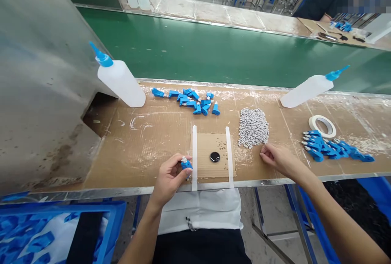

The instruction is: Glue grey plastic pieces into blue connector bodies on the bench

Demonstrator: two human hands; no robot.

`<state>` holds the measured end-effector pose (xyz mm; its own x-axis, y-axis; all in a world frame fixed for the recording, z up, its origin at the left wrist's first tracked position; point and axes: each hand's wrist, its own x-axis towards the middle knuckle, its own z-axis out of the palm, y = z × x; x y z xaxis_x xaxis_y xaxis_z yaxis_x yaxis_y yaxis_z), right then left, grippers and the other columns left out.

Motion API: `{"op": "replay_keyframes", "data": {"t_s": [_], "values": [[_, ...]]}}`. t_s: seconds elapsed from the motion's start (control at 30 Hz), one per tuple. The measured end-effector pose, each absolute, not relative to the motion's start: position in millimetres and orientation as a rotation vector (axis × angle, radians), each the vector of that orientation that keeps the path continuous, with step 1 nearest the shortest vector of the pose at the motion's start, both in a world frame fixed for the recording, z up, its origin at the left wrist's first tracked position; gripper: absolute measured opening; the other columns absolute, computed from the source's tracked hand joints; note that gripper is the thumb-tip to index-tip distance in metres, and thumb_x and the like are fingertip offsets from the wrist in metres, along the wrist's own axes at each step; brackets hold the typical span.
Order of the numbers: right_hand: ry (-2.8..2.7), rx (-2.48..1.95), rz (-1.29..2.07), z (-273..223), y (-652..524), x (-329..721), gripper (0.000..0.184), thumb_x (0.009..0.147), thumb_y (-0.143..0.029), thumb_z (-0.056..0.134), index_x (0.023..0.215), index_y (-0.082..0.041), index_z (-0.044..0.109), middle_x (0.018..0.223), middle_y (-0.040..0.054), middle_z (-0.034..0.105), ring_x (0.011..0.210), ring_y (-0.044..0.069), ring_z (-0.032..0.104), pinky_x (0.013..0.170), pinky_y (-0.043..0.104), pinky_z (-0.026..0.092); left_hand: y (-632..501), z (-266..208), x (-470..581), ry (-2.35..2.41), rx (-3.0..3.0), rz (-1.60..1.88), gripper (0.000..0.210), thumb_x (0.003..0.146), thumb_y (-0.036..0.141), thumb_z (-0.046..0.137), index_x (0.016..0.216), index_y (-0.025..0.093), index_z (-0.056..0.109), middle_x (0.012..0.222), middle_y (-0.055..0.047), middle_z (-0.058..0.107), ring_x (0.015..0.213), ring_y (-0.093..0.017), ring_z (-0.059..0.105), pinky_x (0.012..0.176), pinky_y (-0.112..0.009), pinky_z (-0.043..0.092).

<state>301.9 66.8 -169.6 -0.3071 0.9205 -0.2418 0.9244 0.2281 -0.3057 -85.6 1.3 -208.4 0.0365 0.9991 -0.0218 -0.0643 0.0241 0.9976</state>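
My left hand (169,177) grips a small blue plastic part (186,164) with a whitish tip pointing up, left of a cardboard pad (209,142). On the pad sits a small round black dish (215,157) with a shiny surface, and dark specks lie to its upper right. White tape strips (194,154) run along both sides of the pad. At the lower right edge of a pile of small grey pieces (253,127), my right hand (277,159) has its fingers pinched together. Whatever those fingertips hold, if anything, is too small to make out.
Loose blue parts (191,100) lie behind the pad, with another heap (332,148) at right beside a tape roll (322,126). Two white squeeze bottles (122,83) with blue nozzles lean left and right. Beyond runs a green belt (214,48); a person's sleeve (317,1) shows across it.
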Motion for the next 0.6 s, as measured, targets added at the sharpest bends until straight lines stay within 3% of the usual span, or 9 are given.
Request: {"op": "replay_keyframes", "data": {"t_s": [0.13,0.33,0.6], "values": [[2.657,1.838,-0.649,-178,45,275,0.017,0.095,-0.026,0.050,0.077,-0.026,0.051,0.067,0.0013,0.062,0.058,0.018,0.058,0.057,0.029,0.045,1,-208,-85,1.160,1.199,1.188,0.033,0.086,0.046,0.078,0.099,0.016,0.078,0.081,-0.004,0.064,0.071,-0.015,0.061,0.063,-0.023,0.051],[2.976,1.749,-0.479,-195,29,215,0.026,0.107,-0.031,0.042,0.086,-0.025,0.057,0.080,0.0057,0.066,0.072,0.022,0.064,0.066,0.033,0.052,1,-206,-87,1.177,1.214,1.152,0.034,0.087,0.048,0.076,0.100,0.016,0.078,0.084,-0.006,0.065,0.073,-0.016,0.060,0.063,-0.025,0.050],[3.025,1.656,-0.375,-193,29,210,0.026,0.108,-0.027,0.041,0.090,-0.024,0.059,0.084,0.0068,0.066,0.076,0.023,0.065,0.069,0.034,0.053,-1,-212,-88,1.181,1.235,1.157,0.035,0.089,0.048,0.074,0.103,0.017,0.077,0.088,-0.007,0.067,0.077,-0.018,0.062,0.067,-0.026,0.052]]}}
